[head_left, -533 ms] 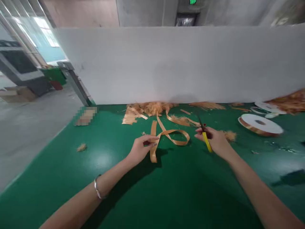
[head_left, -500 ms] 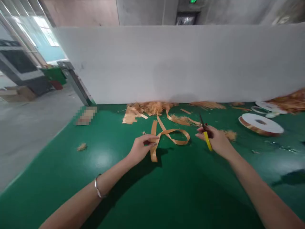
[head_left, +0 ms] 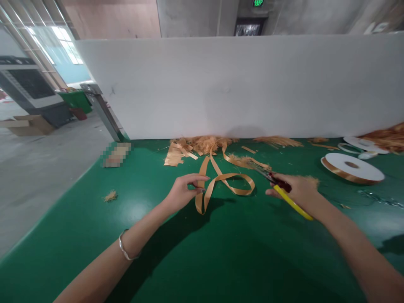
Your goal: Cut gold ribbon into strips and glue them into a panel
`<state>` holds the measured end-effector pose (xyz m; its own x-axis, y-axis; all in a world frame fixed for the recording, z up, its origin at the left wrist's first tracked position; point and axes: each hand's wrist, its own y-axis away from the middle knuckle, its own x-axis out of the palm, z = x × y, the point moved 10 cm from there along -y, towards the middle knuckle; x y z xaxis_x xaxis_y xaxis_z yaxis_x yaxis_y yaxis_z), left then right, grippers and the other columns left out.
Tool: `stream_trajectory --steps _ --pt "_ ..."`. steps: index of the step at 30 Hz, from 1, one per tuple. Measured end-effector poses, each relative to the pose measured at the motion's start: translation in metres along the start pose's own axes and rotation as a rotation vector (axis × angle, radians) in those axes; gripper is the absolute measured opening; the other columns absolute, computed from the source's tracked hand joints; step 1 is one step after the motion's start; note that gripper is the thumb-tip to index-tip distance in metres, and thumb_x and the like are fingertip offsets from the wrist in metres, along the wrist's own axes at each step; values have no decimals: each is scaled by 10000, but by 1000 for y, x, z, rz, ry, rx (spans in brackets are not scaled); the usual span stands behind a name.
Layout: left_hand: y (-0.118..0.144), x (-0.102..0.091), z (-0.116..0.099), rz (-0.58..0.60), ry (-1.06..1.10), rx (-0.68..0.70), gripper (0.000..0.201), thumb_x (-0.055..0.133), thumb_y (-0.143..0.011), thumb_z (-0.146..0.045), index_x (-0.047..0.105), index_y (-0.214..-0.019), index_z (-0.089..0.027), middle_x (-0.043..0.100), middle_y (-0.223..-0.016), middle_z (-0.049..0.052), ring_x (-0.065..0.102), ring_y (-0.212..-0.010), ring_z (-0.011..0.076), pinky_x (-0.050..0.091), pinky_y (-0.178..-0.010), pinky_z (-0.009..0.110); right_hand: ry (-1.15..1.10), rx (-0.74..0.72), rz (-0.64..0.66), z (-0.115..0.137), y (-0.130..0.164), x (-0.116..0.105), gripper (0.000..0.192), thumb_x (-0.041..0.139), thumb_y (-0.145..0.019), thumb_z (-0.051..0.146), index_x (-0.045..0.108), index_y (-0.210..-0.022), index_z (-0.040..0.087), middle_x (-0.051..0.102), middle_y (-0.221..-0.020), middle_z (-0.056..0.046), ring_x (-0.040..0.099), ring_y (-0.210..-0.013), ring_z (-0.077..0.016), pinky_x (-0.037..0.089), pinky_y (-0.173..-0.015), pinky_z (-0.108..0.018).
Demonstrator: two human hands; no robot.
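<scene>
- Left hand (head_left: 183, 192): fingers pinched on the orange ribbon (head_left: 221, 179), which loops away just beyond the grip on the green table (head_left: 221, 252).
- Right hand (head_left: 299, 190): closed around yellow-handled scissors (head_left: 280, 188); blades apparently near the ribbon's far strand.

Near mat (head_left: 221, 252) open — scraps (head_left: 202, 144) perhaps behind

The glossy flat counter (head_left: 94, 235) is deep green. The long looping satin ribbon (head_left: 227, 182) is golden orange, as are the frayed ribbon scraps (head_left: 202, 144). The slim scissors (head_left: 288, 197) have yellow and dark red handles. The round flat ribbon spool (head_left: 352, 167) is white-faced with an orange edge. The tall plain partition board (head_left: 240, 84) is white.
</scene>
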<state>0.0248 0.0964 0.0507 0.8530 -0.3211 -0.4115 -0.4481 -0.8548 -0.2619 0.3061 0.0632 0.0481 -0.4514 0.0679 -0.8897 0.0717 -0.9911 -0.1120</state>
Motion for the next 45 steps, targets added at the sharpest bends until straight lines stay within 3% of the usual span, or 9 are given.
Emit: stream_trajectory --steps 4,9,13,20,25,41,45 --pt "0 -1 -13 54 -30 70 310 639 -731 -145 673 -1034 -204 642 -1100 72 567 -724 112 506 -736 284 117 -25 340 24 11 25 381 538 -747 582 577 -754 202 547 -593 -11 499 -518 -164 312 -485 -258" --pt "3 5 -19 111 -35 77 364 670 -720 -137 662 -1074 -222 636 -1099 64 588 -803 124 512 -752 266 218 -141 476 58 11 39 454 520 -733 632 469 -604 200 489 -553 1 444 -478 -138 243 -468 -253" --pt "5 12 -19 146 -3 81 379 673 -712 -109 664 -1072 -227 633 -1104 54 620 -803 120 527 -738 244 254 -188 502 73 5 44 507 486 -728 678 413 -569 201 440 -527 6 382 -436 -119 217 -442 -253" --pt "8 18 -18 172 33 71 414 698 -714 -155 644 -1116 -240 607 -1151 62 647 -806 131 547 -763 269 278 -257 518 95 2 48 509 456 -752 672 447 -573 196 428 -536 3 372 -445 -118 220 -446 -257" --pt "10 23 -19 194 61 63 438 708 -712 -187 628 -1140 -230 601 -1162 70 659 -758 128 566 -730 277 276 -258 539 97 1 51 512 438 -759 679 511 -619 192 467 -578 -14 413 -481 -138 240 -455 -261" --pt "10 25 -12 184 93 -22 460 715 -686 -181 636 -1136 -234 623 -1163 67 655 -730 130 547 -753 294 289 -281 536 97 -2 51 532 429 -760 677 520 -559 193 504 -558 -51 481 -582 -195 258 -473 -267" --pt "11 25 -6 180 127 -68 459 722 -670 -164 649 -1115 -245 612 -1182 59 647 -723 115 543 -738 271 298 -302 545 99 -3 53 542 411 -772 682 482 -545 195 470 -526 -30 431 -501 -155 234 -456 -264"
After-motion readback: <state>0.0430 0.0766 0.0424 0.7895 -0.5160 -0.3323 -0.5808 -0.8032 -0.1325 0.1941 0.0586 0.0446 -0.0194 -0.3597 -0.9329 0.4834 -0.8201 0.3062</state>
